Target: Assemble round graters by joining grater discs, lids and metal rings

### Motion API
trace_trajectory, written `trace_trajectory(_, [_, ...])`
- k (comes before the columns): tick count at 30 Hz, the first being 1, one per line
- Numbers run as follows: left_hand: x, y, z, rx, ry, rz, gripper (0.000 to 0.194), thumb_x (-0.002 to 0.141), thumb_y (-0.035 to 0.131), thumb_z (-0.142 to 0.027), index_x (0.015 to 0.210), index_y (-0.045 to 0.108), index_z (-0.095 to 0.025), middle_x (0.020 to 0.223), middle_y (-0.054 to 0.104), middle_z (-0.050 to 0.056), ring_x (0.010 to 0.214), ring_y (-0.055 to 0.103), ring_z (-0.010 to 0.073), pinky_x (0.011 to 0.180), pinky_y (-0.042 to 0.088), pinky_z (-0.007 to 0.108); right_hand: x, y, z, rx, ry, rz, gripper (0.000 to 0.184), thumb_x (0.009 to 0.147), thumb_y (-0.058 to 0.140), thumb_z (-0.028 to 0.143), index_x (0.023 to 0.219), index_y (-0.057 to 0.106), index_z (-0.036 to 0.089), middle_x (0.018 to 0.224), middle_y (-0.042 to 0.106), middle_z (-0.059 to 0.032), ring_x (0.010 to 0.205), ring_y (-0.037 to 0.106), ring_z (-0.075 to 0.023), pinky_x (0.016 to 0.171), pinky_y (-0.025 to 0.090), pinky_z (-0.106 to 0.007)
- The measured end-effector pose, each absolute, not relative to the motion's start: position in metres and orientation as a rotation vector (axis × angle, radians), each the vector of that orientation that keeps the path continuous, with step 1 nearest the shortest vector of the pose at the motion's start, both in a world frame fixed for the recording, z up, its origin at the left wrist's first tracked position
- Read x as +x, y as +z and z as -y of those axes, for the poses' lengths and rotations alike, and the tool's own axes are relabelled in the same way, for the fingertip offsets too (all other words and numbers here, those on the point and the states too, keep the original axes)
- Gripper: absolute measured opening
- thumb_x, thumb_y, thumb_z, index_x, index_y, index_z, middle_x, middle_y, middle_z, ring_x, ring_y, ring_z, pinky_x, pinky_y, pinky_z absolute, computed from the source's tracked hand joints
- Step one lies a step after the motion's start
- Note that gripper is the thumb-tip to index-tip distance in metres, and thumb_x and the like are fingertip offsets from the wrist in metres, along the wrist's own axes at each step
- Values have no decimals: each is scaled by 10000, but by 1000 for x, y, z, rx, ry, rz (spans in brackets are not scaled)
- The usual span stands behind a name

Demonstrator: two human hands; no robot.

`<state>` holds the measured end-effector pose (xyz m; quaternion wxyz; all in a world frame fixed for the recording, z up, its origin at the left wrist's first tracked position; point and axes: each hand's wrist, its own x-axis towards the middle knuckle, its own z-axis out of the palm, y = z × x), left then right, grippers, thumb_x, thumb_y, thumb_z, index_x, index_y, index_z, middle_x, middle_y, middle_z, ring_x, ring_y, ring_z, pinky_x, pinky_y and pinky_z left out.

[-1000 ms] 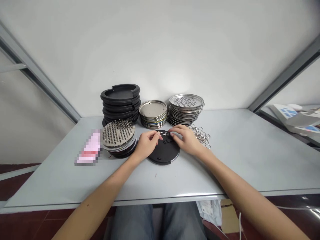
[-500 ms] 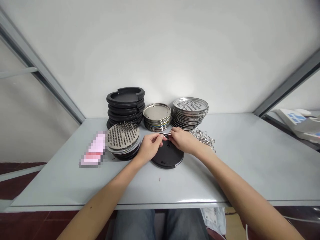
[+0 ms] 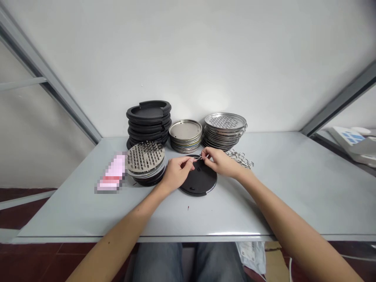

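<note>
Nearest you on the table [image 3: 164, 227], a round black disc [image 3: 201, 181] lay flat. Above its far part, your left hand [image 3: 177, 172] pinched a thin wire clip [image 3: 197, 158] between thumb and finger; your right hand [image 3: 221, 162] met its other end, though whether those fingertips gripped it, I couldn't tell. To your left stood a stack of graters [image 3: 146, 159]; beyond, black trays [image 3: 149, 127], metal plates [image 3: 185, 130] and perforated lids [image 3: 225, 122] stood piled before the wall [image 3: 188, 55].
</note>
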<state>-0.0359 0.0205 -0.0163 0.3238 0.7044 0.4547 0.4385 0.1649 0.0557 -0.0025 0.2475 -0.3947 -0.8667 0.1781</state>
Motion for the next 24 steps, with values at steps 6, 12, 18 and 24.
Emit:
trace_trajectory(6, [-37, -16, -20, 1862, 1159, -1218, 314, 882, 492, -346, 747, 690, -143, 693, 685, 39, 634, 606, 142, 644, 461, 245, 164, -4, -58, -1144, 732, 2157, 131, 813, 510, 246, 809, 600, 151, 757, 643, -23, 700, 580, -137, 681, 473, -263])
trace_trajectory(12, [-36, -15, -20, 1793, 1170, -1222, 296, 867, 523, -369, 812, 704, -142, 672, 684, 35, 620, 616, 143, 627, 477, 246, 161, -4, -57, -1105, 720, 1959, 181, 755, 628, 285, 862, 663, 144, 853, 700, -56, 763, 643, -165, 754, 517, -300])
trace_trajectory(18, [-34, -14, -18, 1628, 1165, -1150, 276, 844, 573, -376, 839, 702, -132, 686, 704, 49, 625, 647, 141, 629, 507, 236, 160, 6, -50, -1124, 701, 1898, 267, 831, 579, 373, 877, 714, 147, 872, 729, -70, 809, 660, -200, 762, 521, -329])
trace_trajectory(24, [-33, -15, -19, 1559, 1193, -1114, 281, 825, 606, -384, 855, 712, -125, 768, 736, 82, 701, 692, 172, 667, 539, 260, 161, 12, -47, -958, 878, 1958, 330, 875, 525, 417, 948, 731, 170, 989, 707, -89, 898, 644, -213, 788, 517, -334])
